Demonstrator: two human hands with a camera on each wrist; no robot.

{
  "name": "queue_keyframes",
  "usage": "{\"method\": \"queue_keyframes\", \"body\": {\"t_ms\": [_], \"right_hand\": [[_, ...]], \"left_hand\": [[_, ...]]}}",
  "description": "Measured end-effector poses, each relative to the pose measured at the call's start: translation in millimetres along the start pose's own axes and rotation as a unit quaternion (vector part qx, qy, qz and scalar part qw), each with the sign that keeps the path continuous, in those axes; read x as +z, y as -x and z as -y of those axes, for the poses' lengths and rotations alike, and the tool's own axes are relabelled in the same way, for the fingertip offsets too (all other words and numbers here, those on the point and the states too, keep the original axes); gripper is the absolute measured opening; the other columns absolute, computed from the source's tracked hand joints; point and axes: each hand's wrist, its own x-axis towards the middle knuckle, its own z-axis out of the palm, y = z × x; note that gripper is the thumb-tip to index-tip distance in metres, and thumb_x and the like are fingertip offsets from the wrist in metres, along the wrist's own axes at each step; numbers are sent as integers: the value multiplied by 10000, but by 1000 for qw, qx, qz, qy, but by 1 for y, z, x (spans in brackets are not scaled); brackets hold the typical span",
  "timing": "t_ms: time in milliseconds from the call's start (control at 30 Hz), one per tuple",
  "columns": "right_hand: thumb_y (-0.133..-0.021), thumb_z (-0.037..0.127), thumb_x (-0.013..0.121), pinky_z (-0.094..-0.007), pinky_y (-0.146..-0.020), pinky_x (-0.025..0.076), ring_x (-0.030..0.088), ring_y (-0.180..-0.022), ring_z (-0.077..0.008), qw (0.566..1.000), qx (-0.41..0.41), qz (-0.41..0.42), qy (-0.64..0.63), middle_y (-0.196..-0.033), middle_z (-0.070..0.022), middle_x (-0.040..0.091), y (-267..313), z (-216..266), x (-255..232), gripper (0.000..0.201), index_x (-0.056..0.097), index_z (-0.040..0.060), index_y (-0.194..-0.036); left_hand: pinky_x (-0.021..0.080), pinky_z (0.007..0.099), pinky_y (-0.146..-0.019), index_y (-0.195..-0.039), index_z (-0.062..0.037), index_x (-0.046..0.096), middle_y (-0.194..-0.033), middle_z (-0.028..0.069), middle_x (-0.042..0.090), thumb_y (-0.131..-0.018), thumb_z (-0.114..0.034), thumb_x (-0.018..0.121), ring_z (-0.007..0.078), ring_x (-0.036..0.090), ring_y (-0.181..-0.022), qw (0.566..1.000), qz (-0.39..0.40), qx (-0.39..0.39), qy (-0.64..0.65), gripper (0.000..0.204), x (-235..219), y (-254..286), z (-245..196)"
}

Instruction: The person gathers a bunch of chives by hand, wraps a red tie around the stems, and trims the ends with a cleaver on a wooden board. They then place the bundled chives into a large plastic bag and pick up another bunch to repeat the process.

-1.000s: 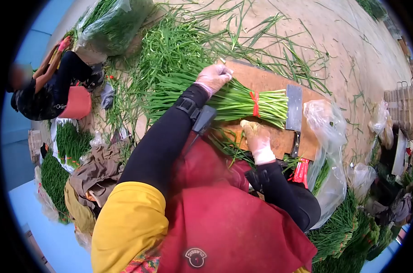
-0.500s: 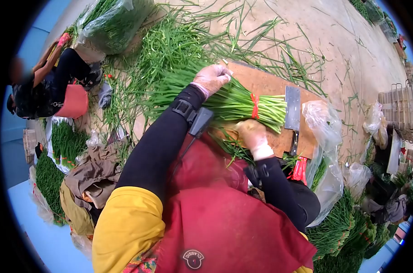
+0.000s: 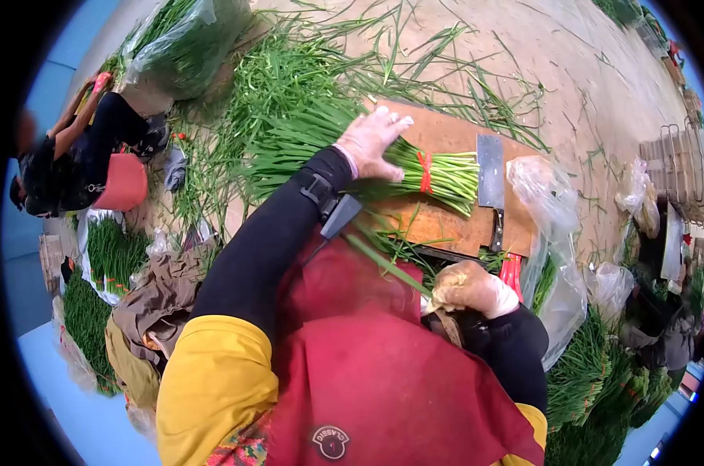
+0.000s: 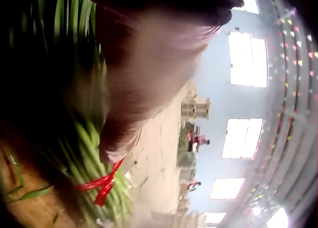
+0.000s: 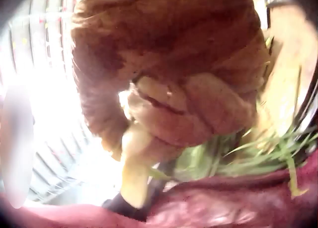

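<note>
A bundle of green stalks (image 3: pixel 454 172), tied with a red band (image 3: pixel 425 172), lies on a brown board (image 3: pixel 445 128). My left hand (image 3: pixel 371 146) rests over its leafy part with fingers spread; in the left wrist view that hand (image 4: pixel 149 69) is blurred, its fingertips close to the red band (image 4: pixel 103 184). Low by the red apron, my right hand (image 3: pixel 467 287) grips the end of a long green leaf (image 3: pixel 387 264). The right wrist view shows this hand's fingers (image 5: pixel 189 109) curled, a pale yellowish end (image 5: pixel 134 181) sticking out below.
A cleaver (image 3: pixel 490 171) lies across the board beside the cut stalk ends. Right of it is a clear plastic bag (image 3: pixel 550 194), with red strips (image 3: pixel 511 276) below. Loose leaves (image 3: pixel 282 85) cover the floor at upper left. A seated person (image 3: pixel 72 155) is at far left.
My right hand has moved from beside the bundle down and right to the apron, now gripping a leaf. My left hand's fingers have spread from a closer, pinched pose.
</note>
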Motion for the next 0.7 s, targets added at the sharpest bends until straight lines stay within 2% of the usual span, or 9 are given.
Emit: {"method": "queue_keyframes", "body": {"t_ms": [67, 100, 133, 200, 267, 333, 433, 500, 700], "right_hand": [[-801, 206, 589, -343, -567, 451, 572, -595, -227, 943, 105, -73, 308, -659, -114, 609, -3, -37, -19, 206, 650, 16, -749], [-774, 253, 634, -360, -640, 480, 614, -673, -258, 836, 221, -77, 496, -704, -104, 643, -7, -49, -21, 195, 672, 62, -783], [-742, 303, 676, -354, -700, 490, 640, -746, -236, 828, 291, -68, 474, -764, -92, 667, -10, -74, -32, 218, 691, 101, -825], [-733, 318, 698, -350, -739, 485, 642, -807, -249, 874, 290, -62, 385, -837, -120, 669, -2, -92, -43, 299, 685, 90, -927], [-750, 303, 698, -331, -758, 477, 634, -824, -250, 910, 139, -160, 357, -905, -145, 663, 8, -94, -46, 383, 650, 64, -1045], [-774, 330, 663, -371, -863, 459, 600, -992, -329, 901, 128, -240, 338, -1057, -212, 622, 9, -74, -54, 457, 609, 44, -1126], [-782, 283, 643, -396, -887, 443, 566, -1034, -345, 902, 49, -356, 239, -1091, -239, 588, -1, -93, -93, 476, 568, 35, -1181], [-765, 258, 640, -411, -908, 430, 529, -1065, -357, 735, 65, -508, 444, -1117, -236, 554, -4, -98, -111, 552, 503, 46, -1256], [-723, 233, 657, -419, -919, 429, 512, -1061, -373, 718, 39, -536, 442, -1115, -250, 533, -30, -122, -140, 539, 505, -6, -1182]], "left_hand": [[264, 498, -1060, -1414, -87, 238, -1352, 221, 371, -555, -536, 774, 409, 277, -1314, 998, 42, -4, -38, 1108, 12, -1, -15], [264, 498, -1060, -1414, -87, 238, -1352, 221, 371, -555, -536, 774, 409, 277, -1314, 999, 41, 1, -36, 1108, 13, -5, -20], [255, 519, -1056, -1419, -91, 212, -1359, 214, 361, -546, -544, 778, 403, 265, -1322, 998, 56, -7, -41, 1135, 14, -9, -25], [246, 539, -1053, -1424, -96, 185, -1365, 208, 351, -538, -552, 783, 398, 254, -1330, 996, 70, -11, -45, 1162, 20, -16, -32], [238, 560, -1049, -1420, -98, 180, -1381, 200, 331, -532, -547, 787, 398, 250, -1332, 990, 115, -39, -70, 1165, 26, -19, -37], [255, 569, -1029, -1418, -101, 184, -1315, 188, 413, -538, -540, 787, 371, 339, -1285, 992, 90, -23, -88, 1154, 32, -20, -35], [293, 551, -994, -1423, -113, 186, -1142, 150, 547, -564, -518, 779, 318, 493, -1131, 988, 126, -59, -69, 1120, 30, -24, -35], [273, 548, -1015, -1433, -113, 175, -1192, 158, 525, -552, -534, 779, 325, 470, -1163, 986, 130, -71, -70, 1148, 32, -25, -35], [211, 542, -1065, -1436, -81, 160, -1336, 173, 423, -510, -549, 798, 318, 359, -1279, 989, 134, -47, -28, 1218, 9, -46, -47]]}}
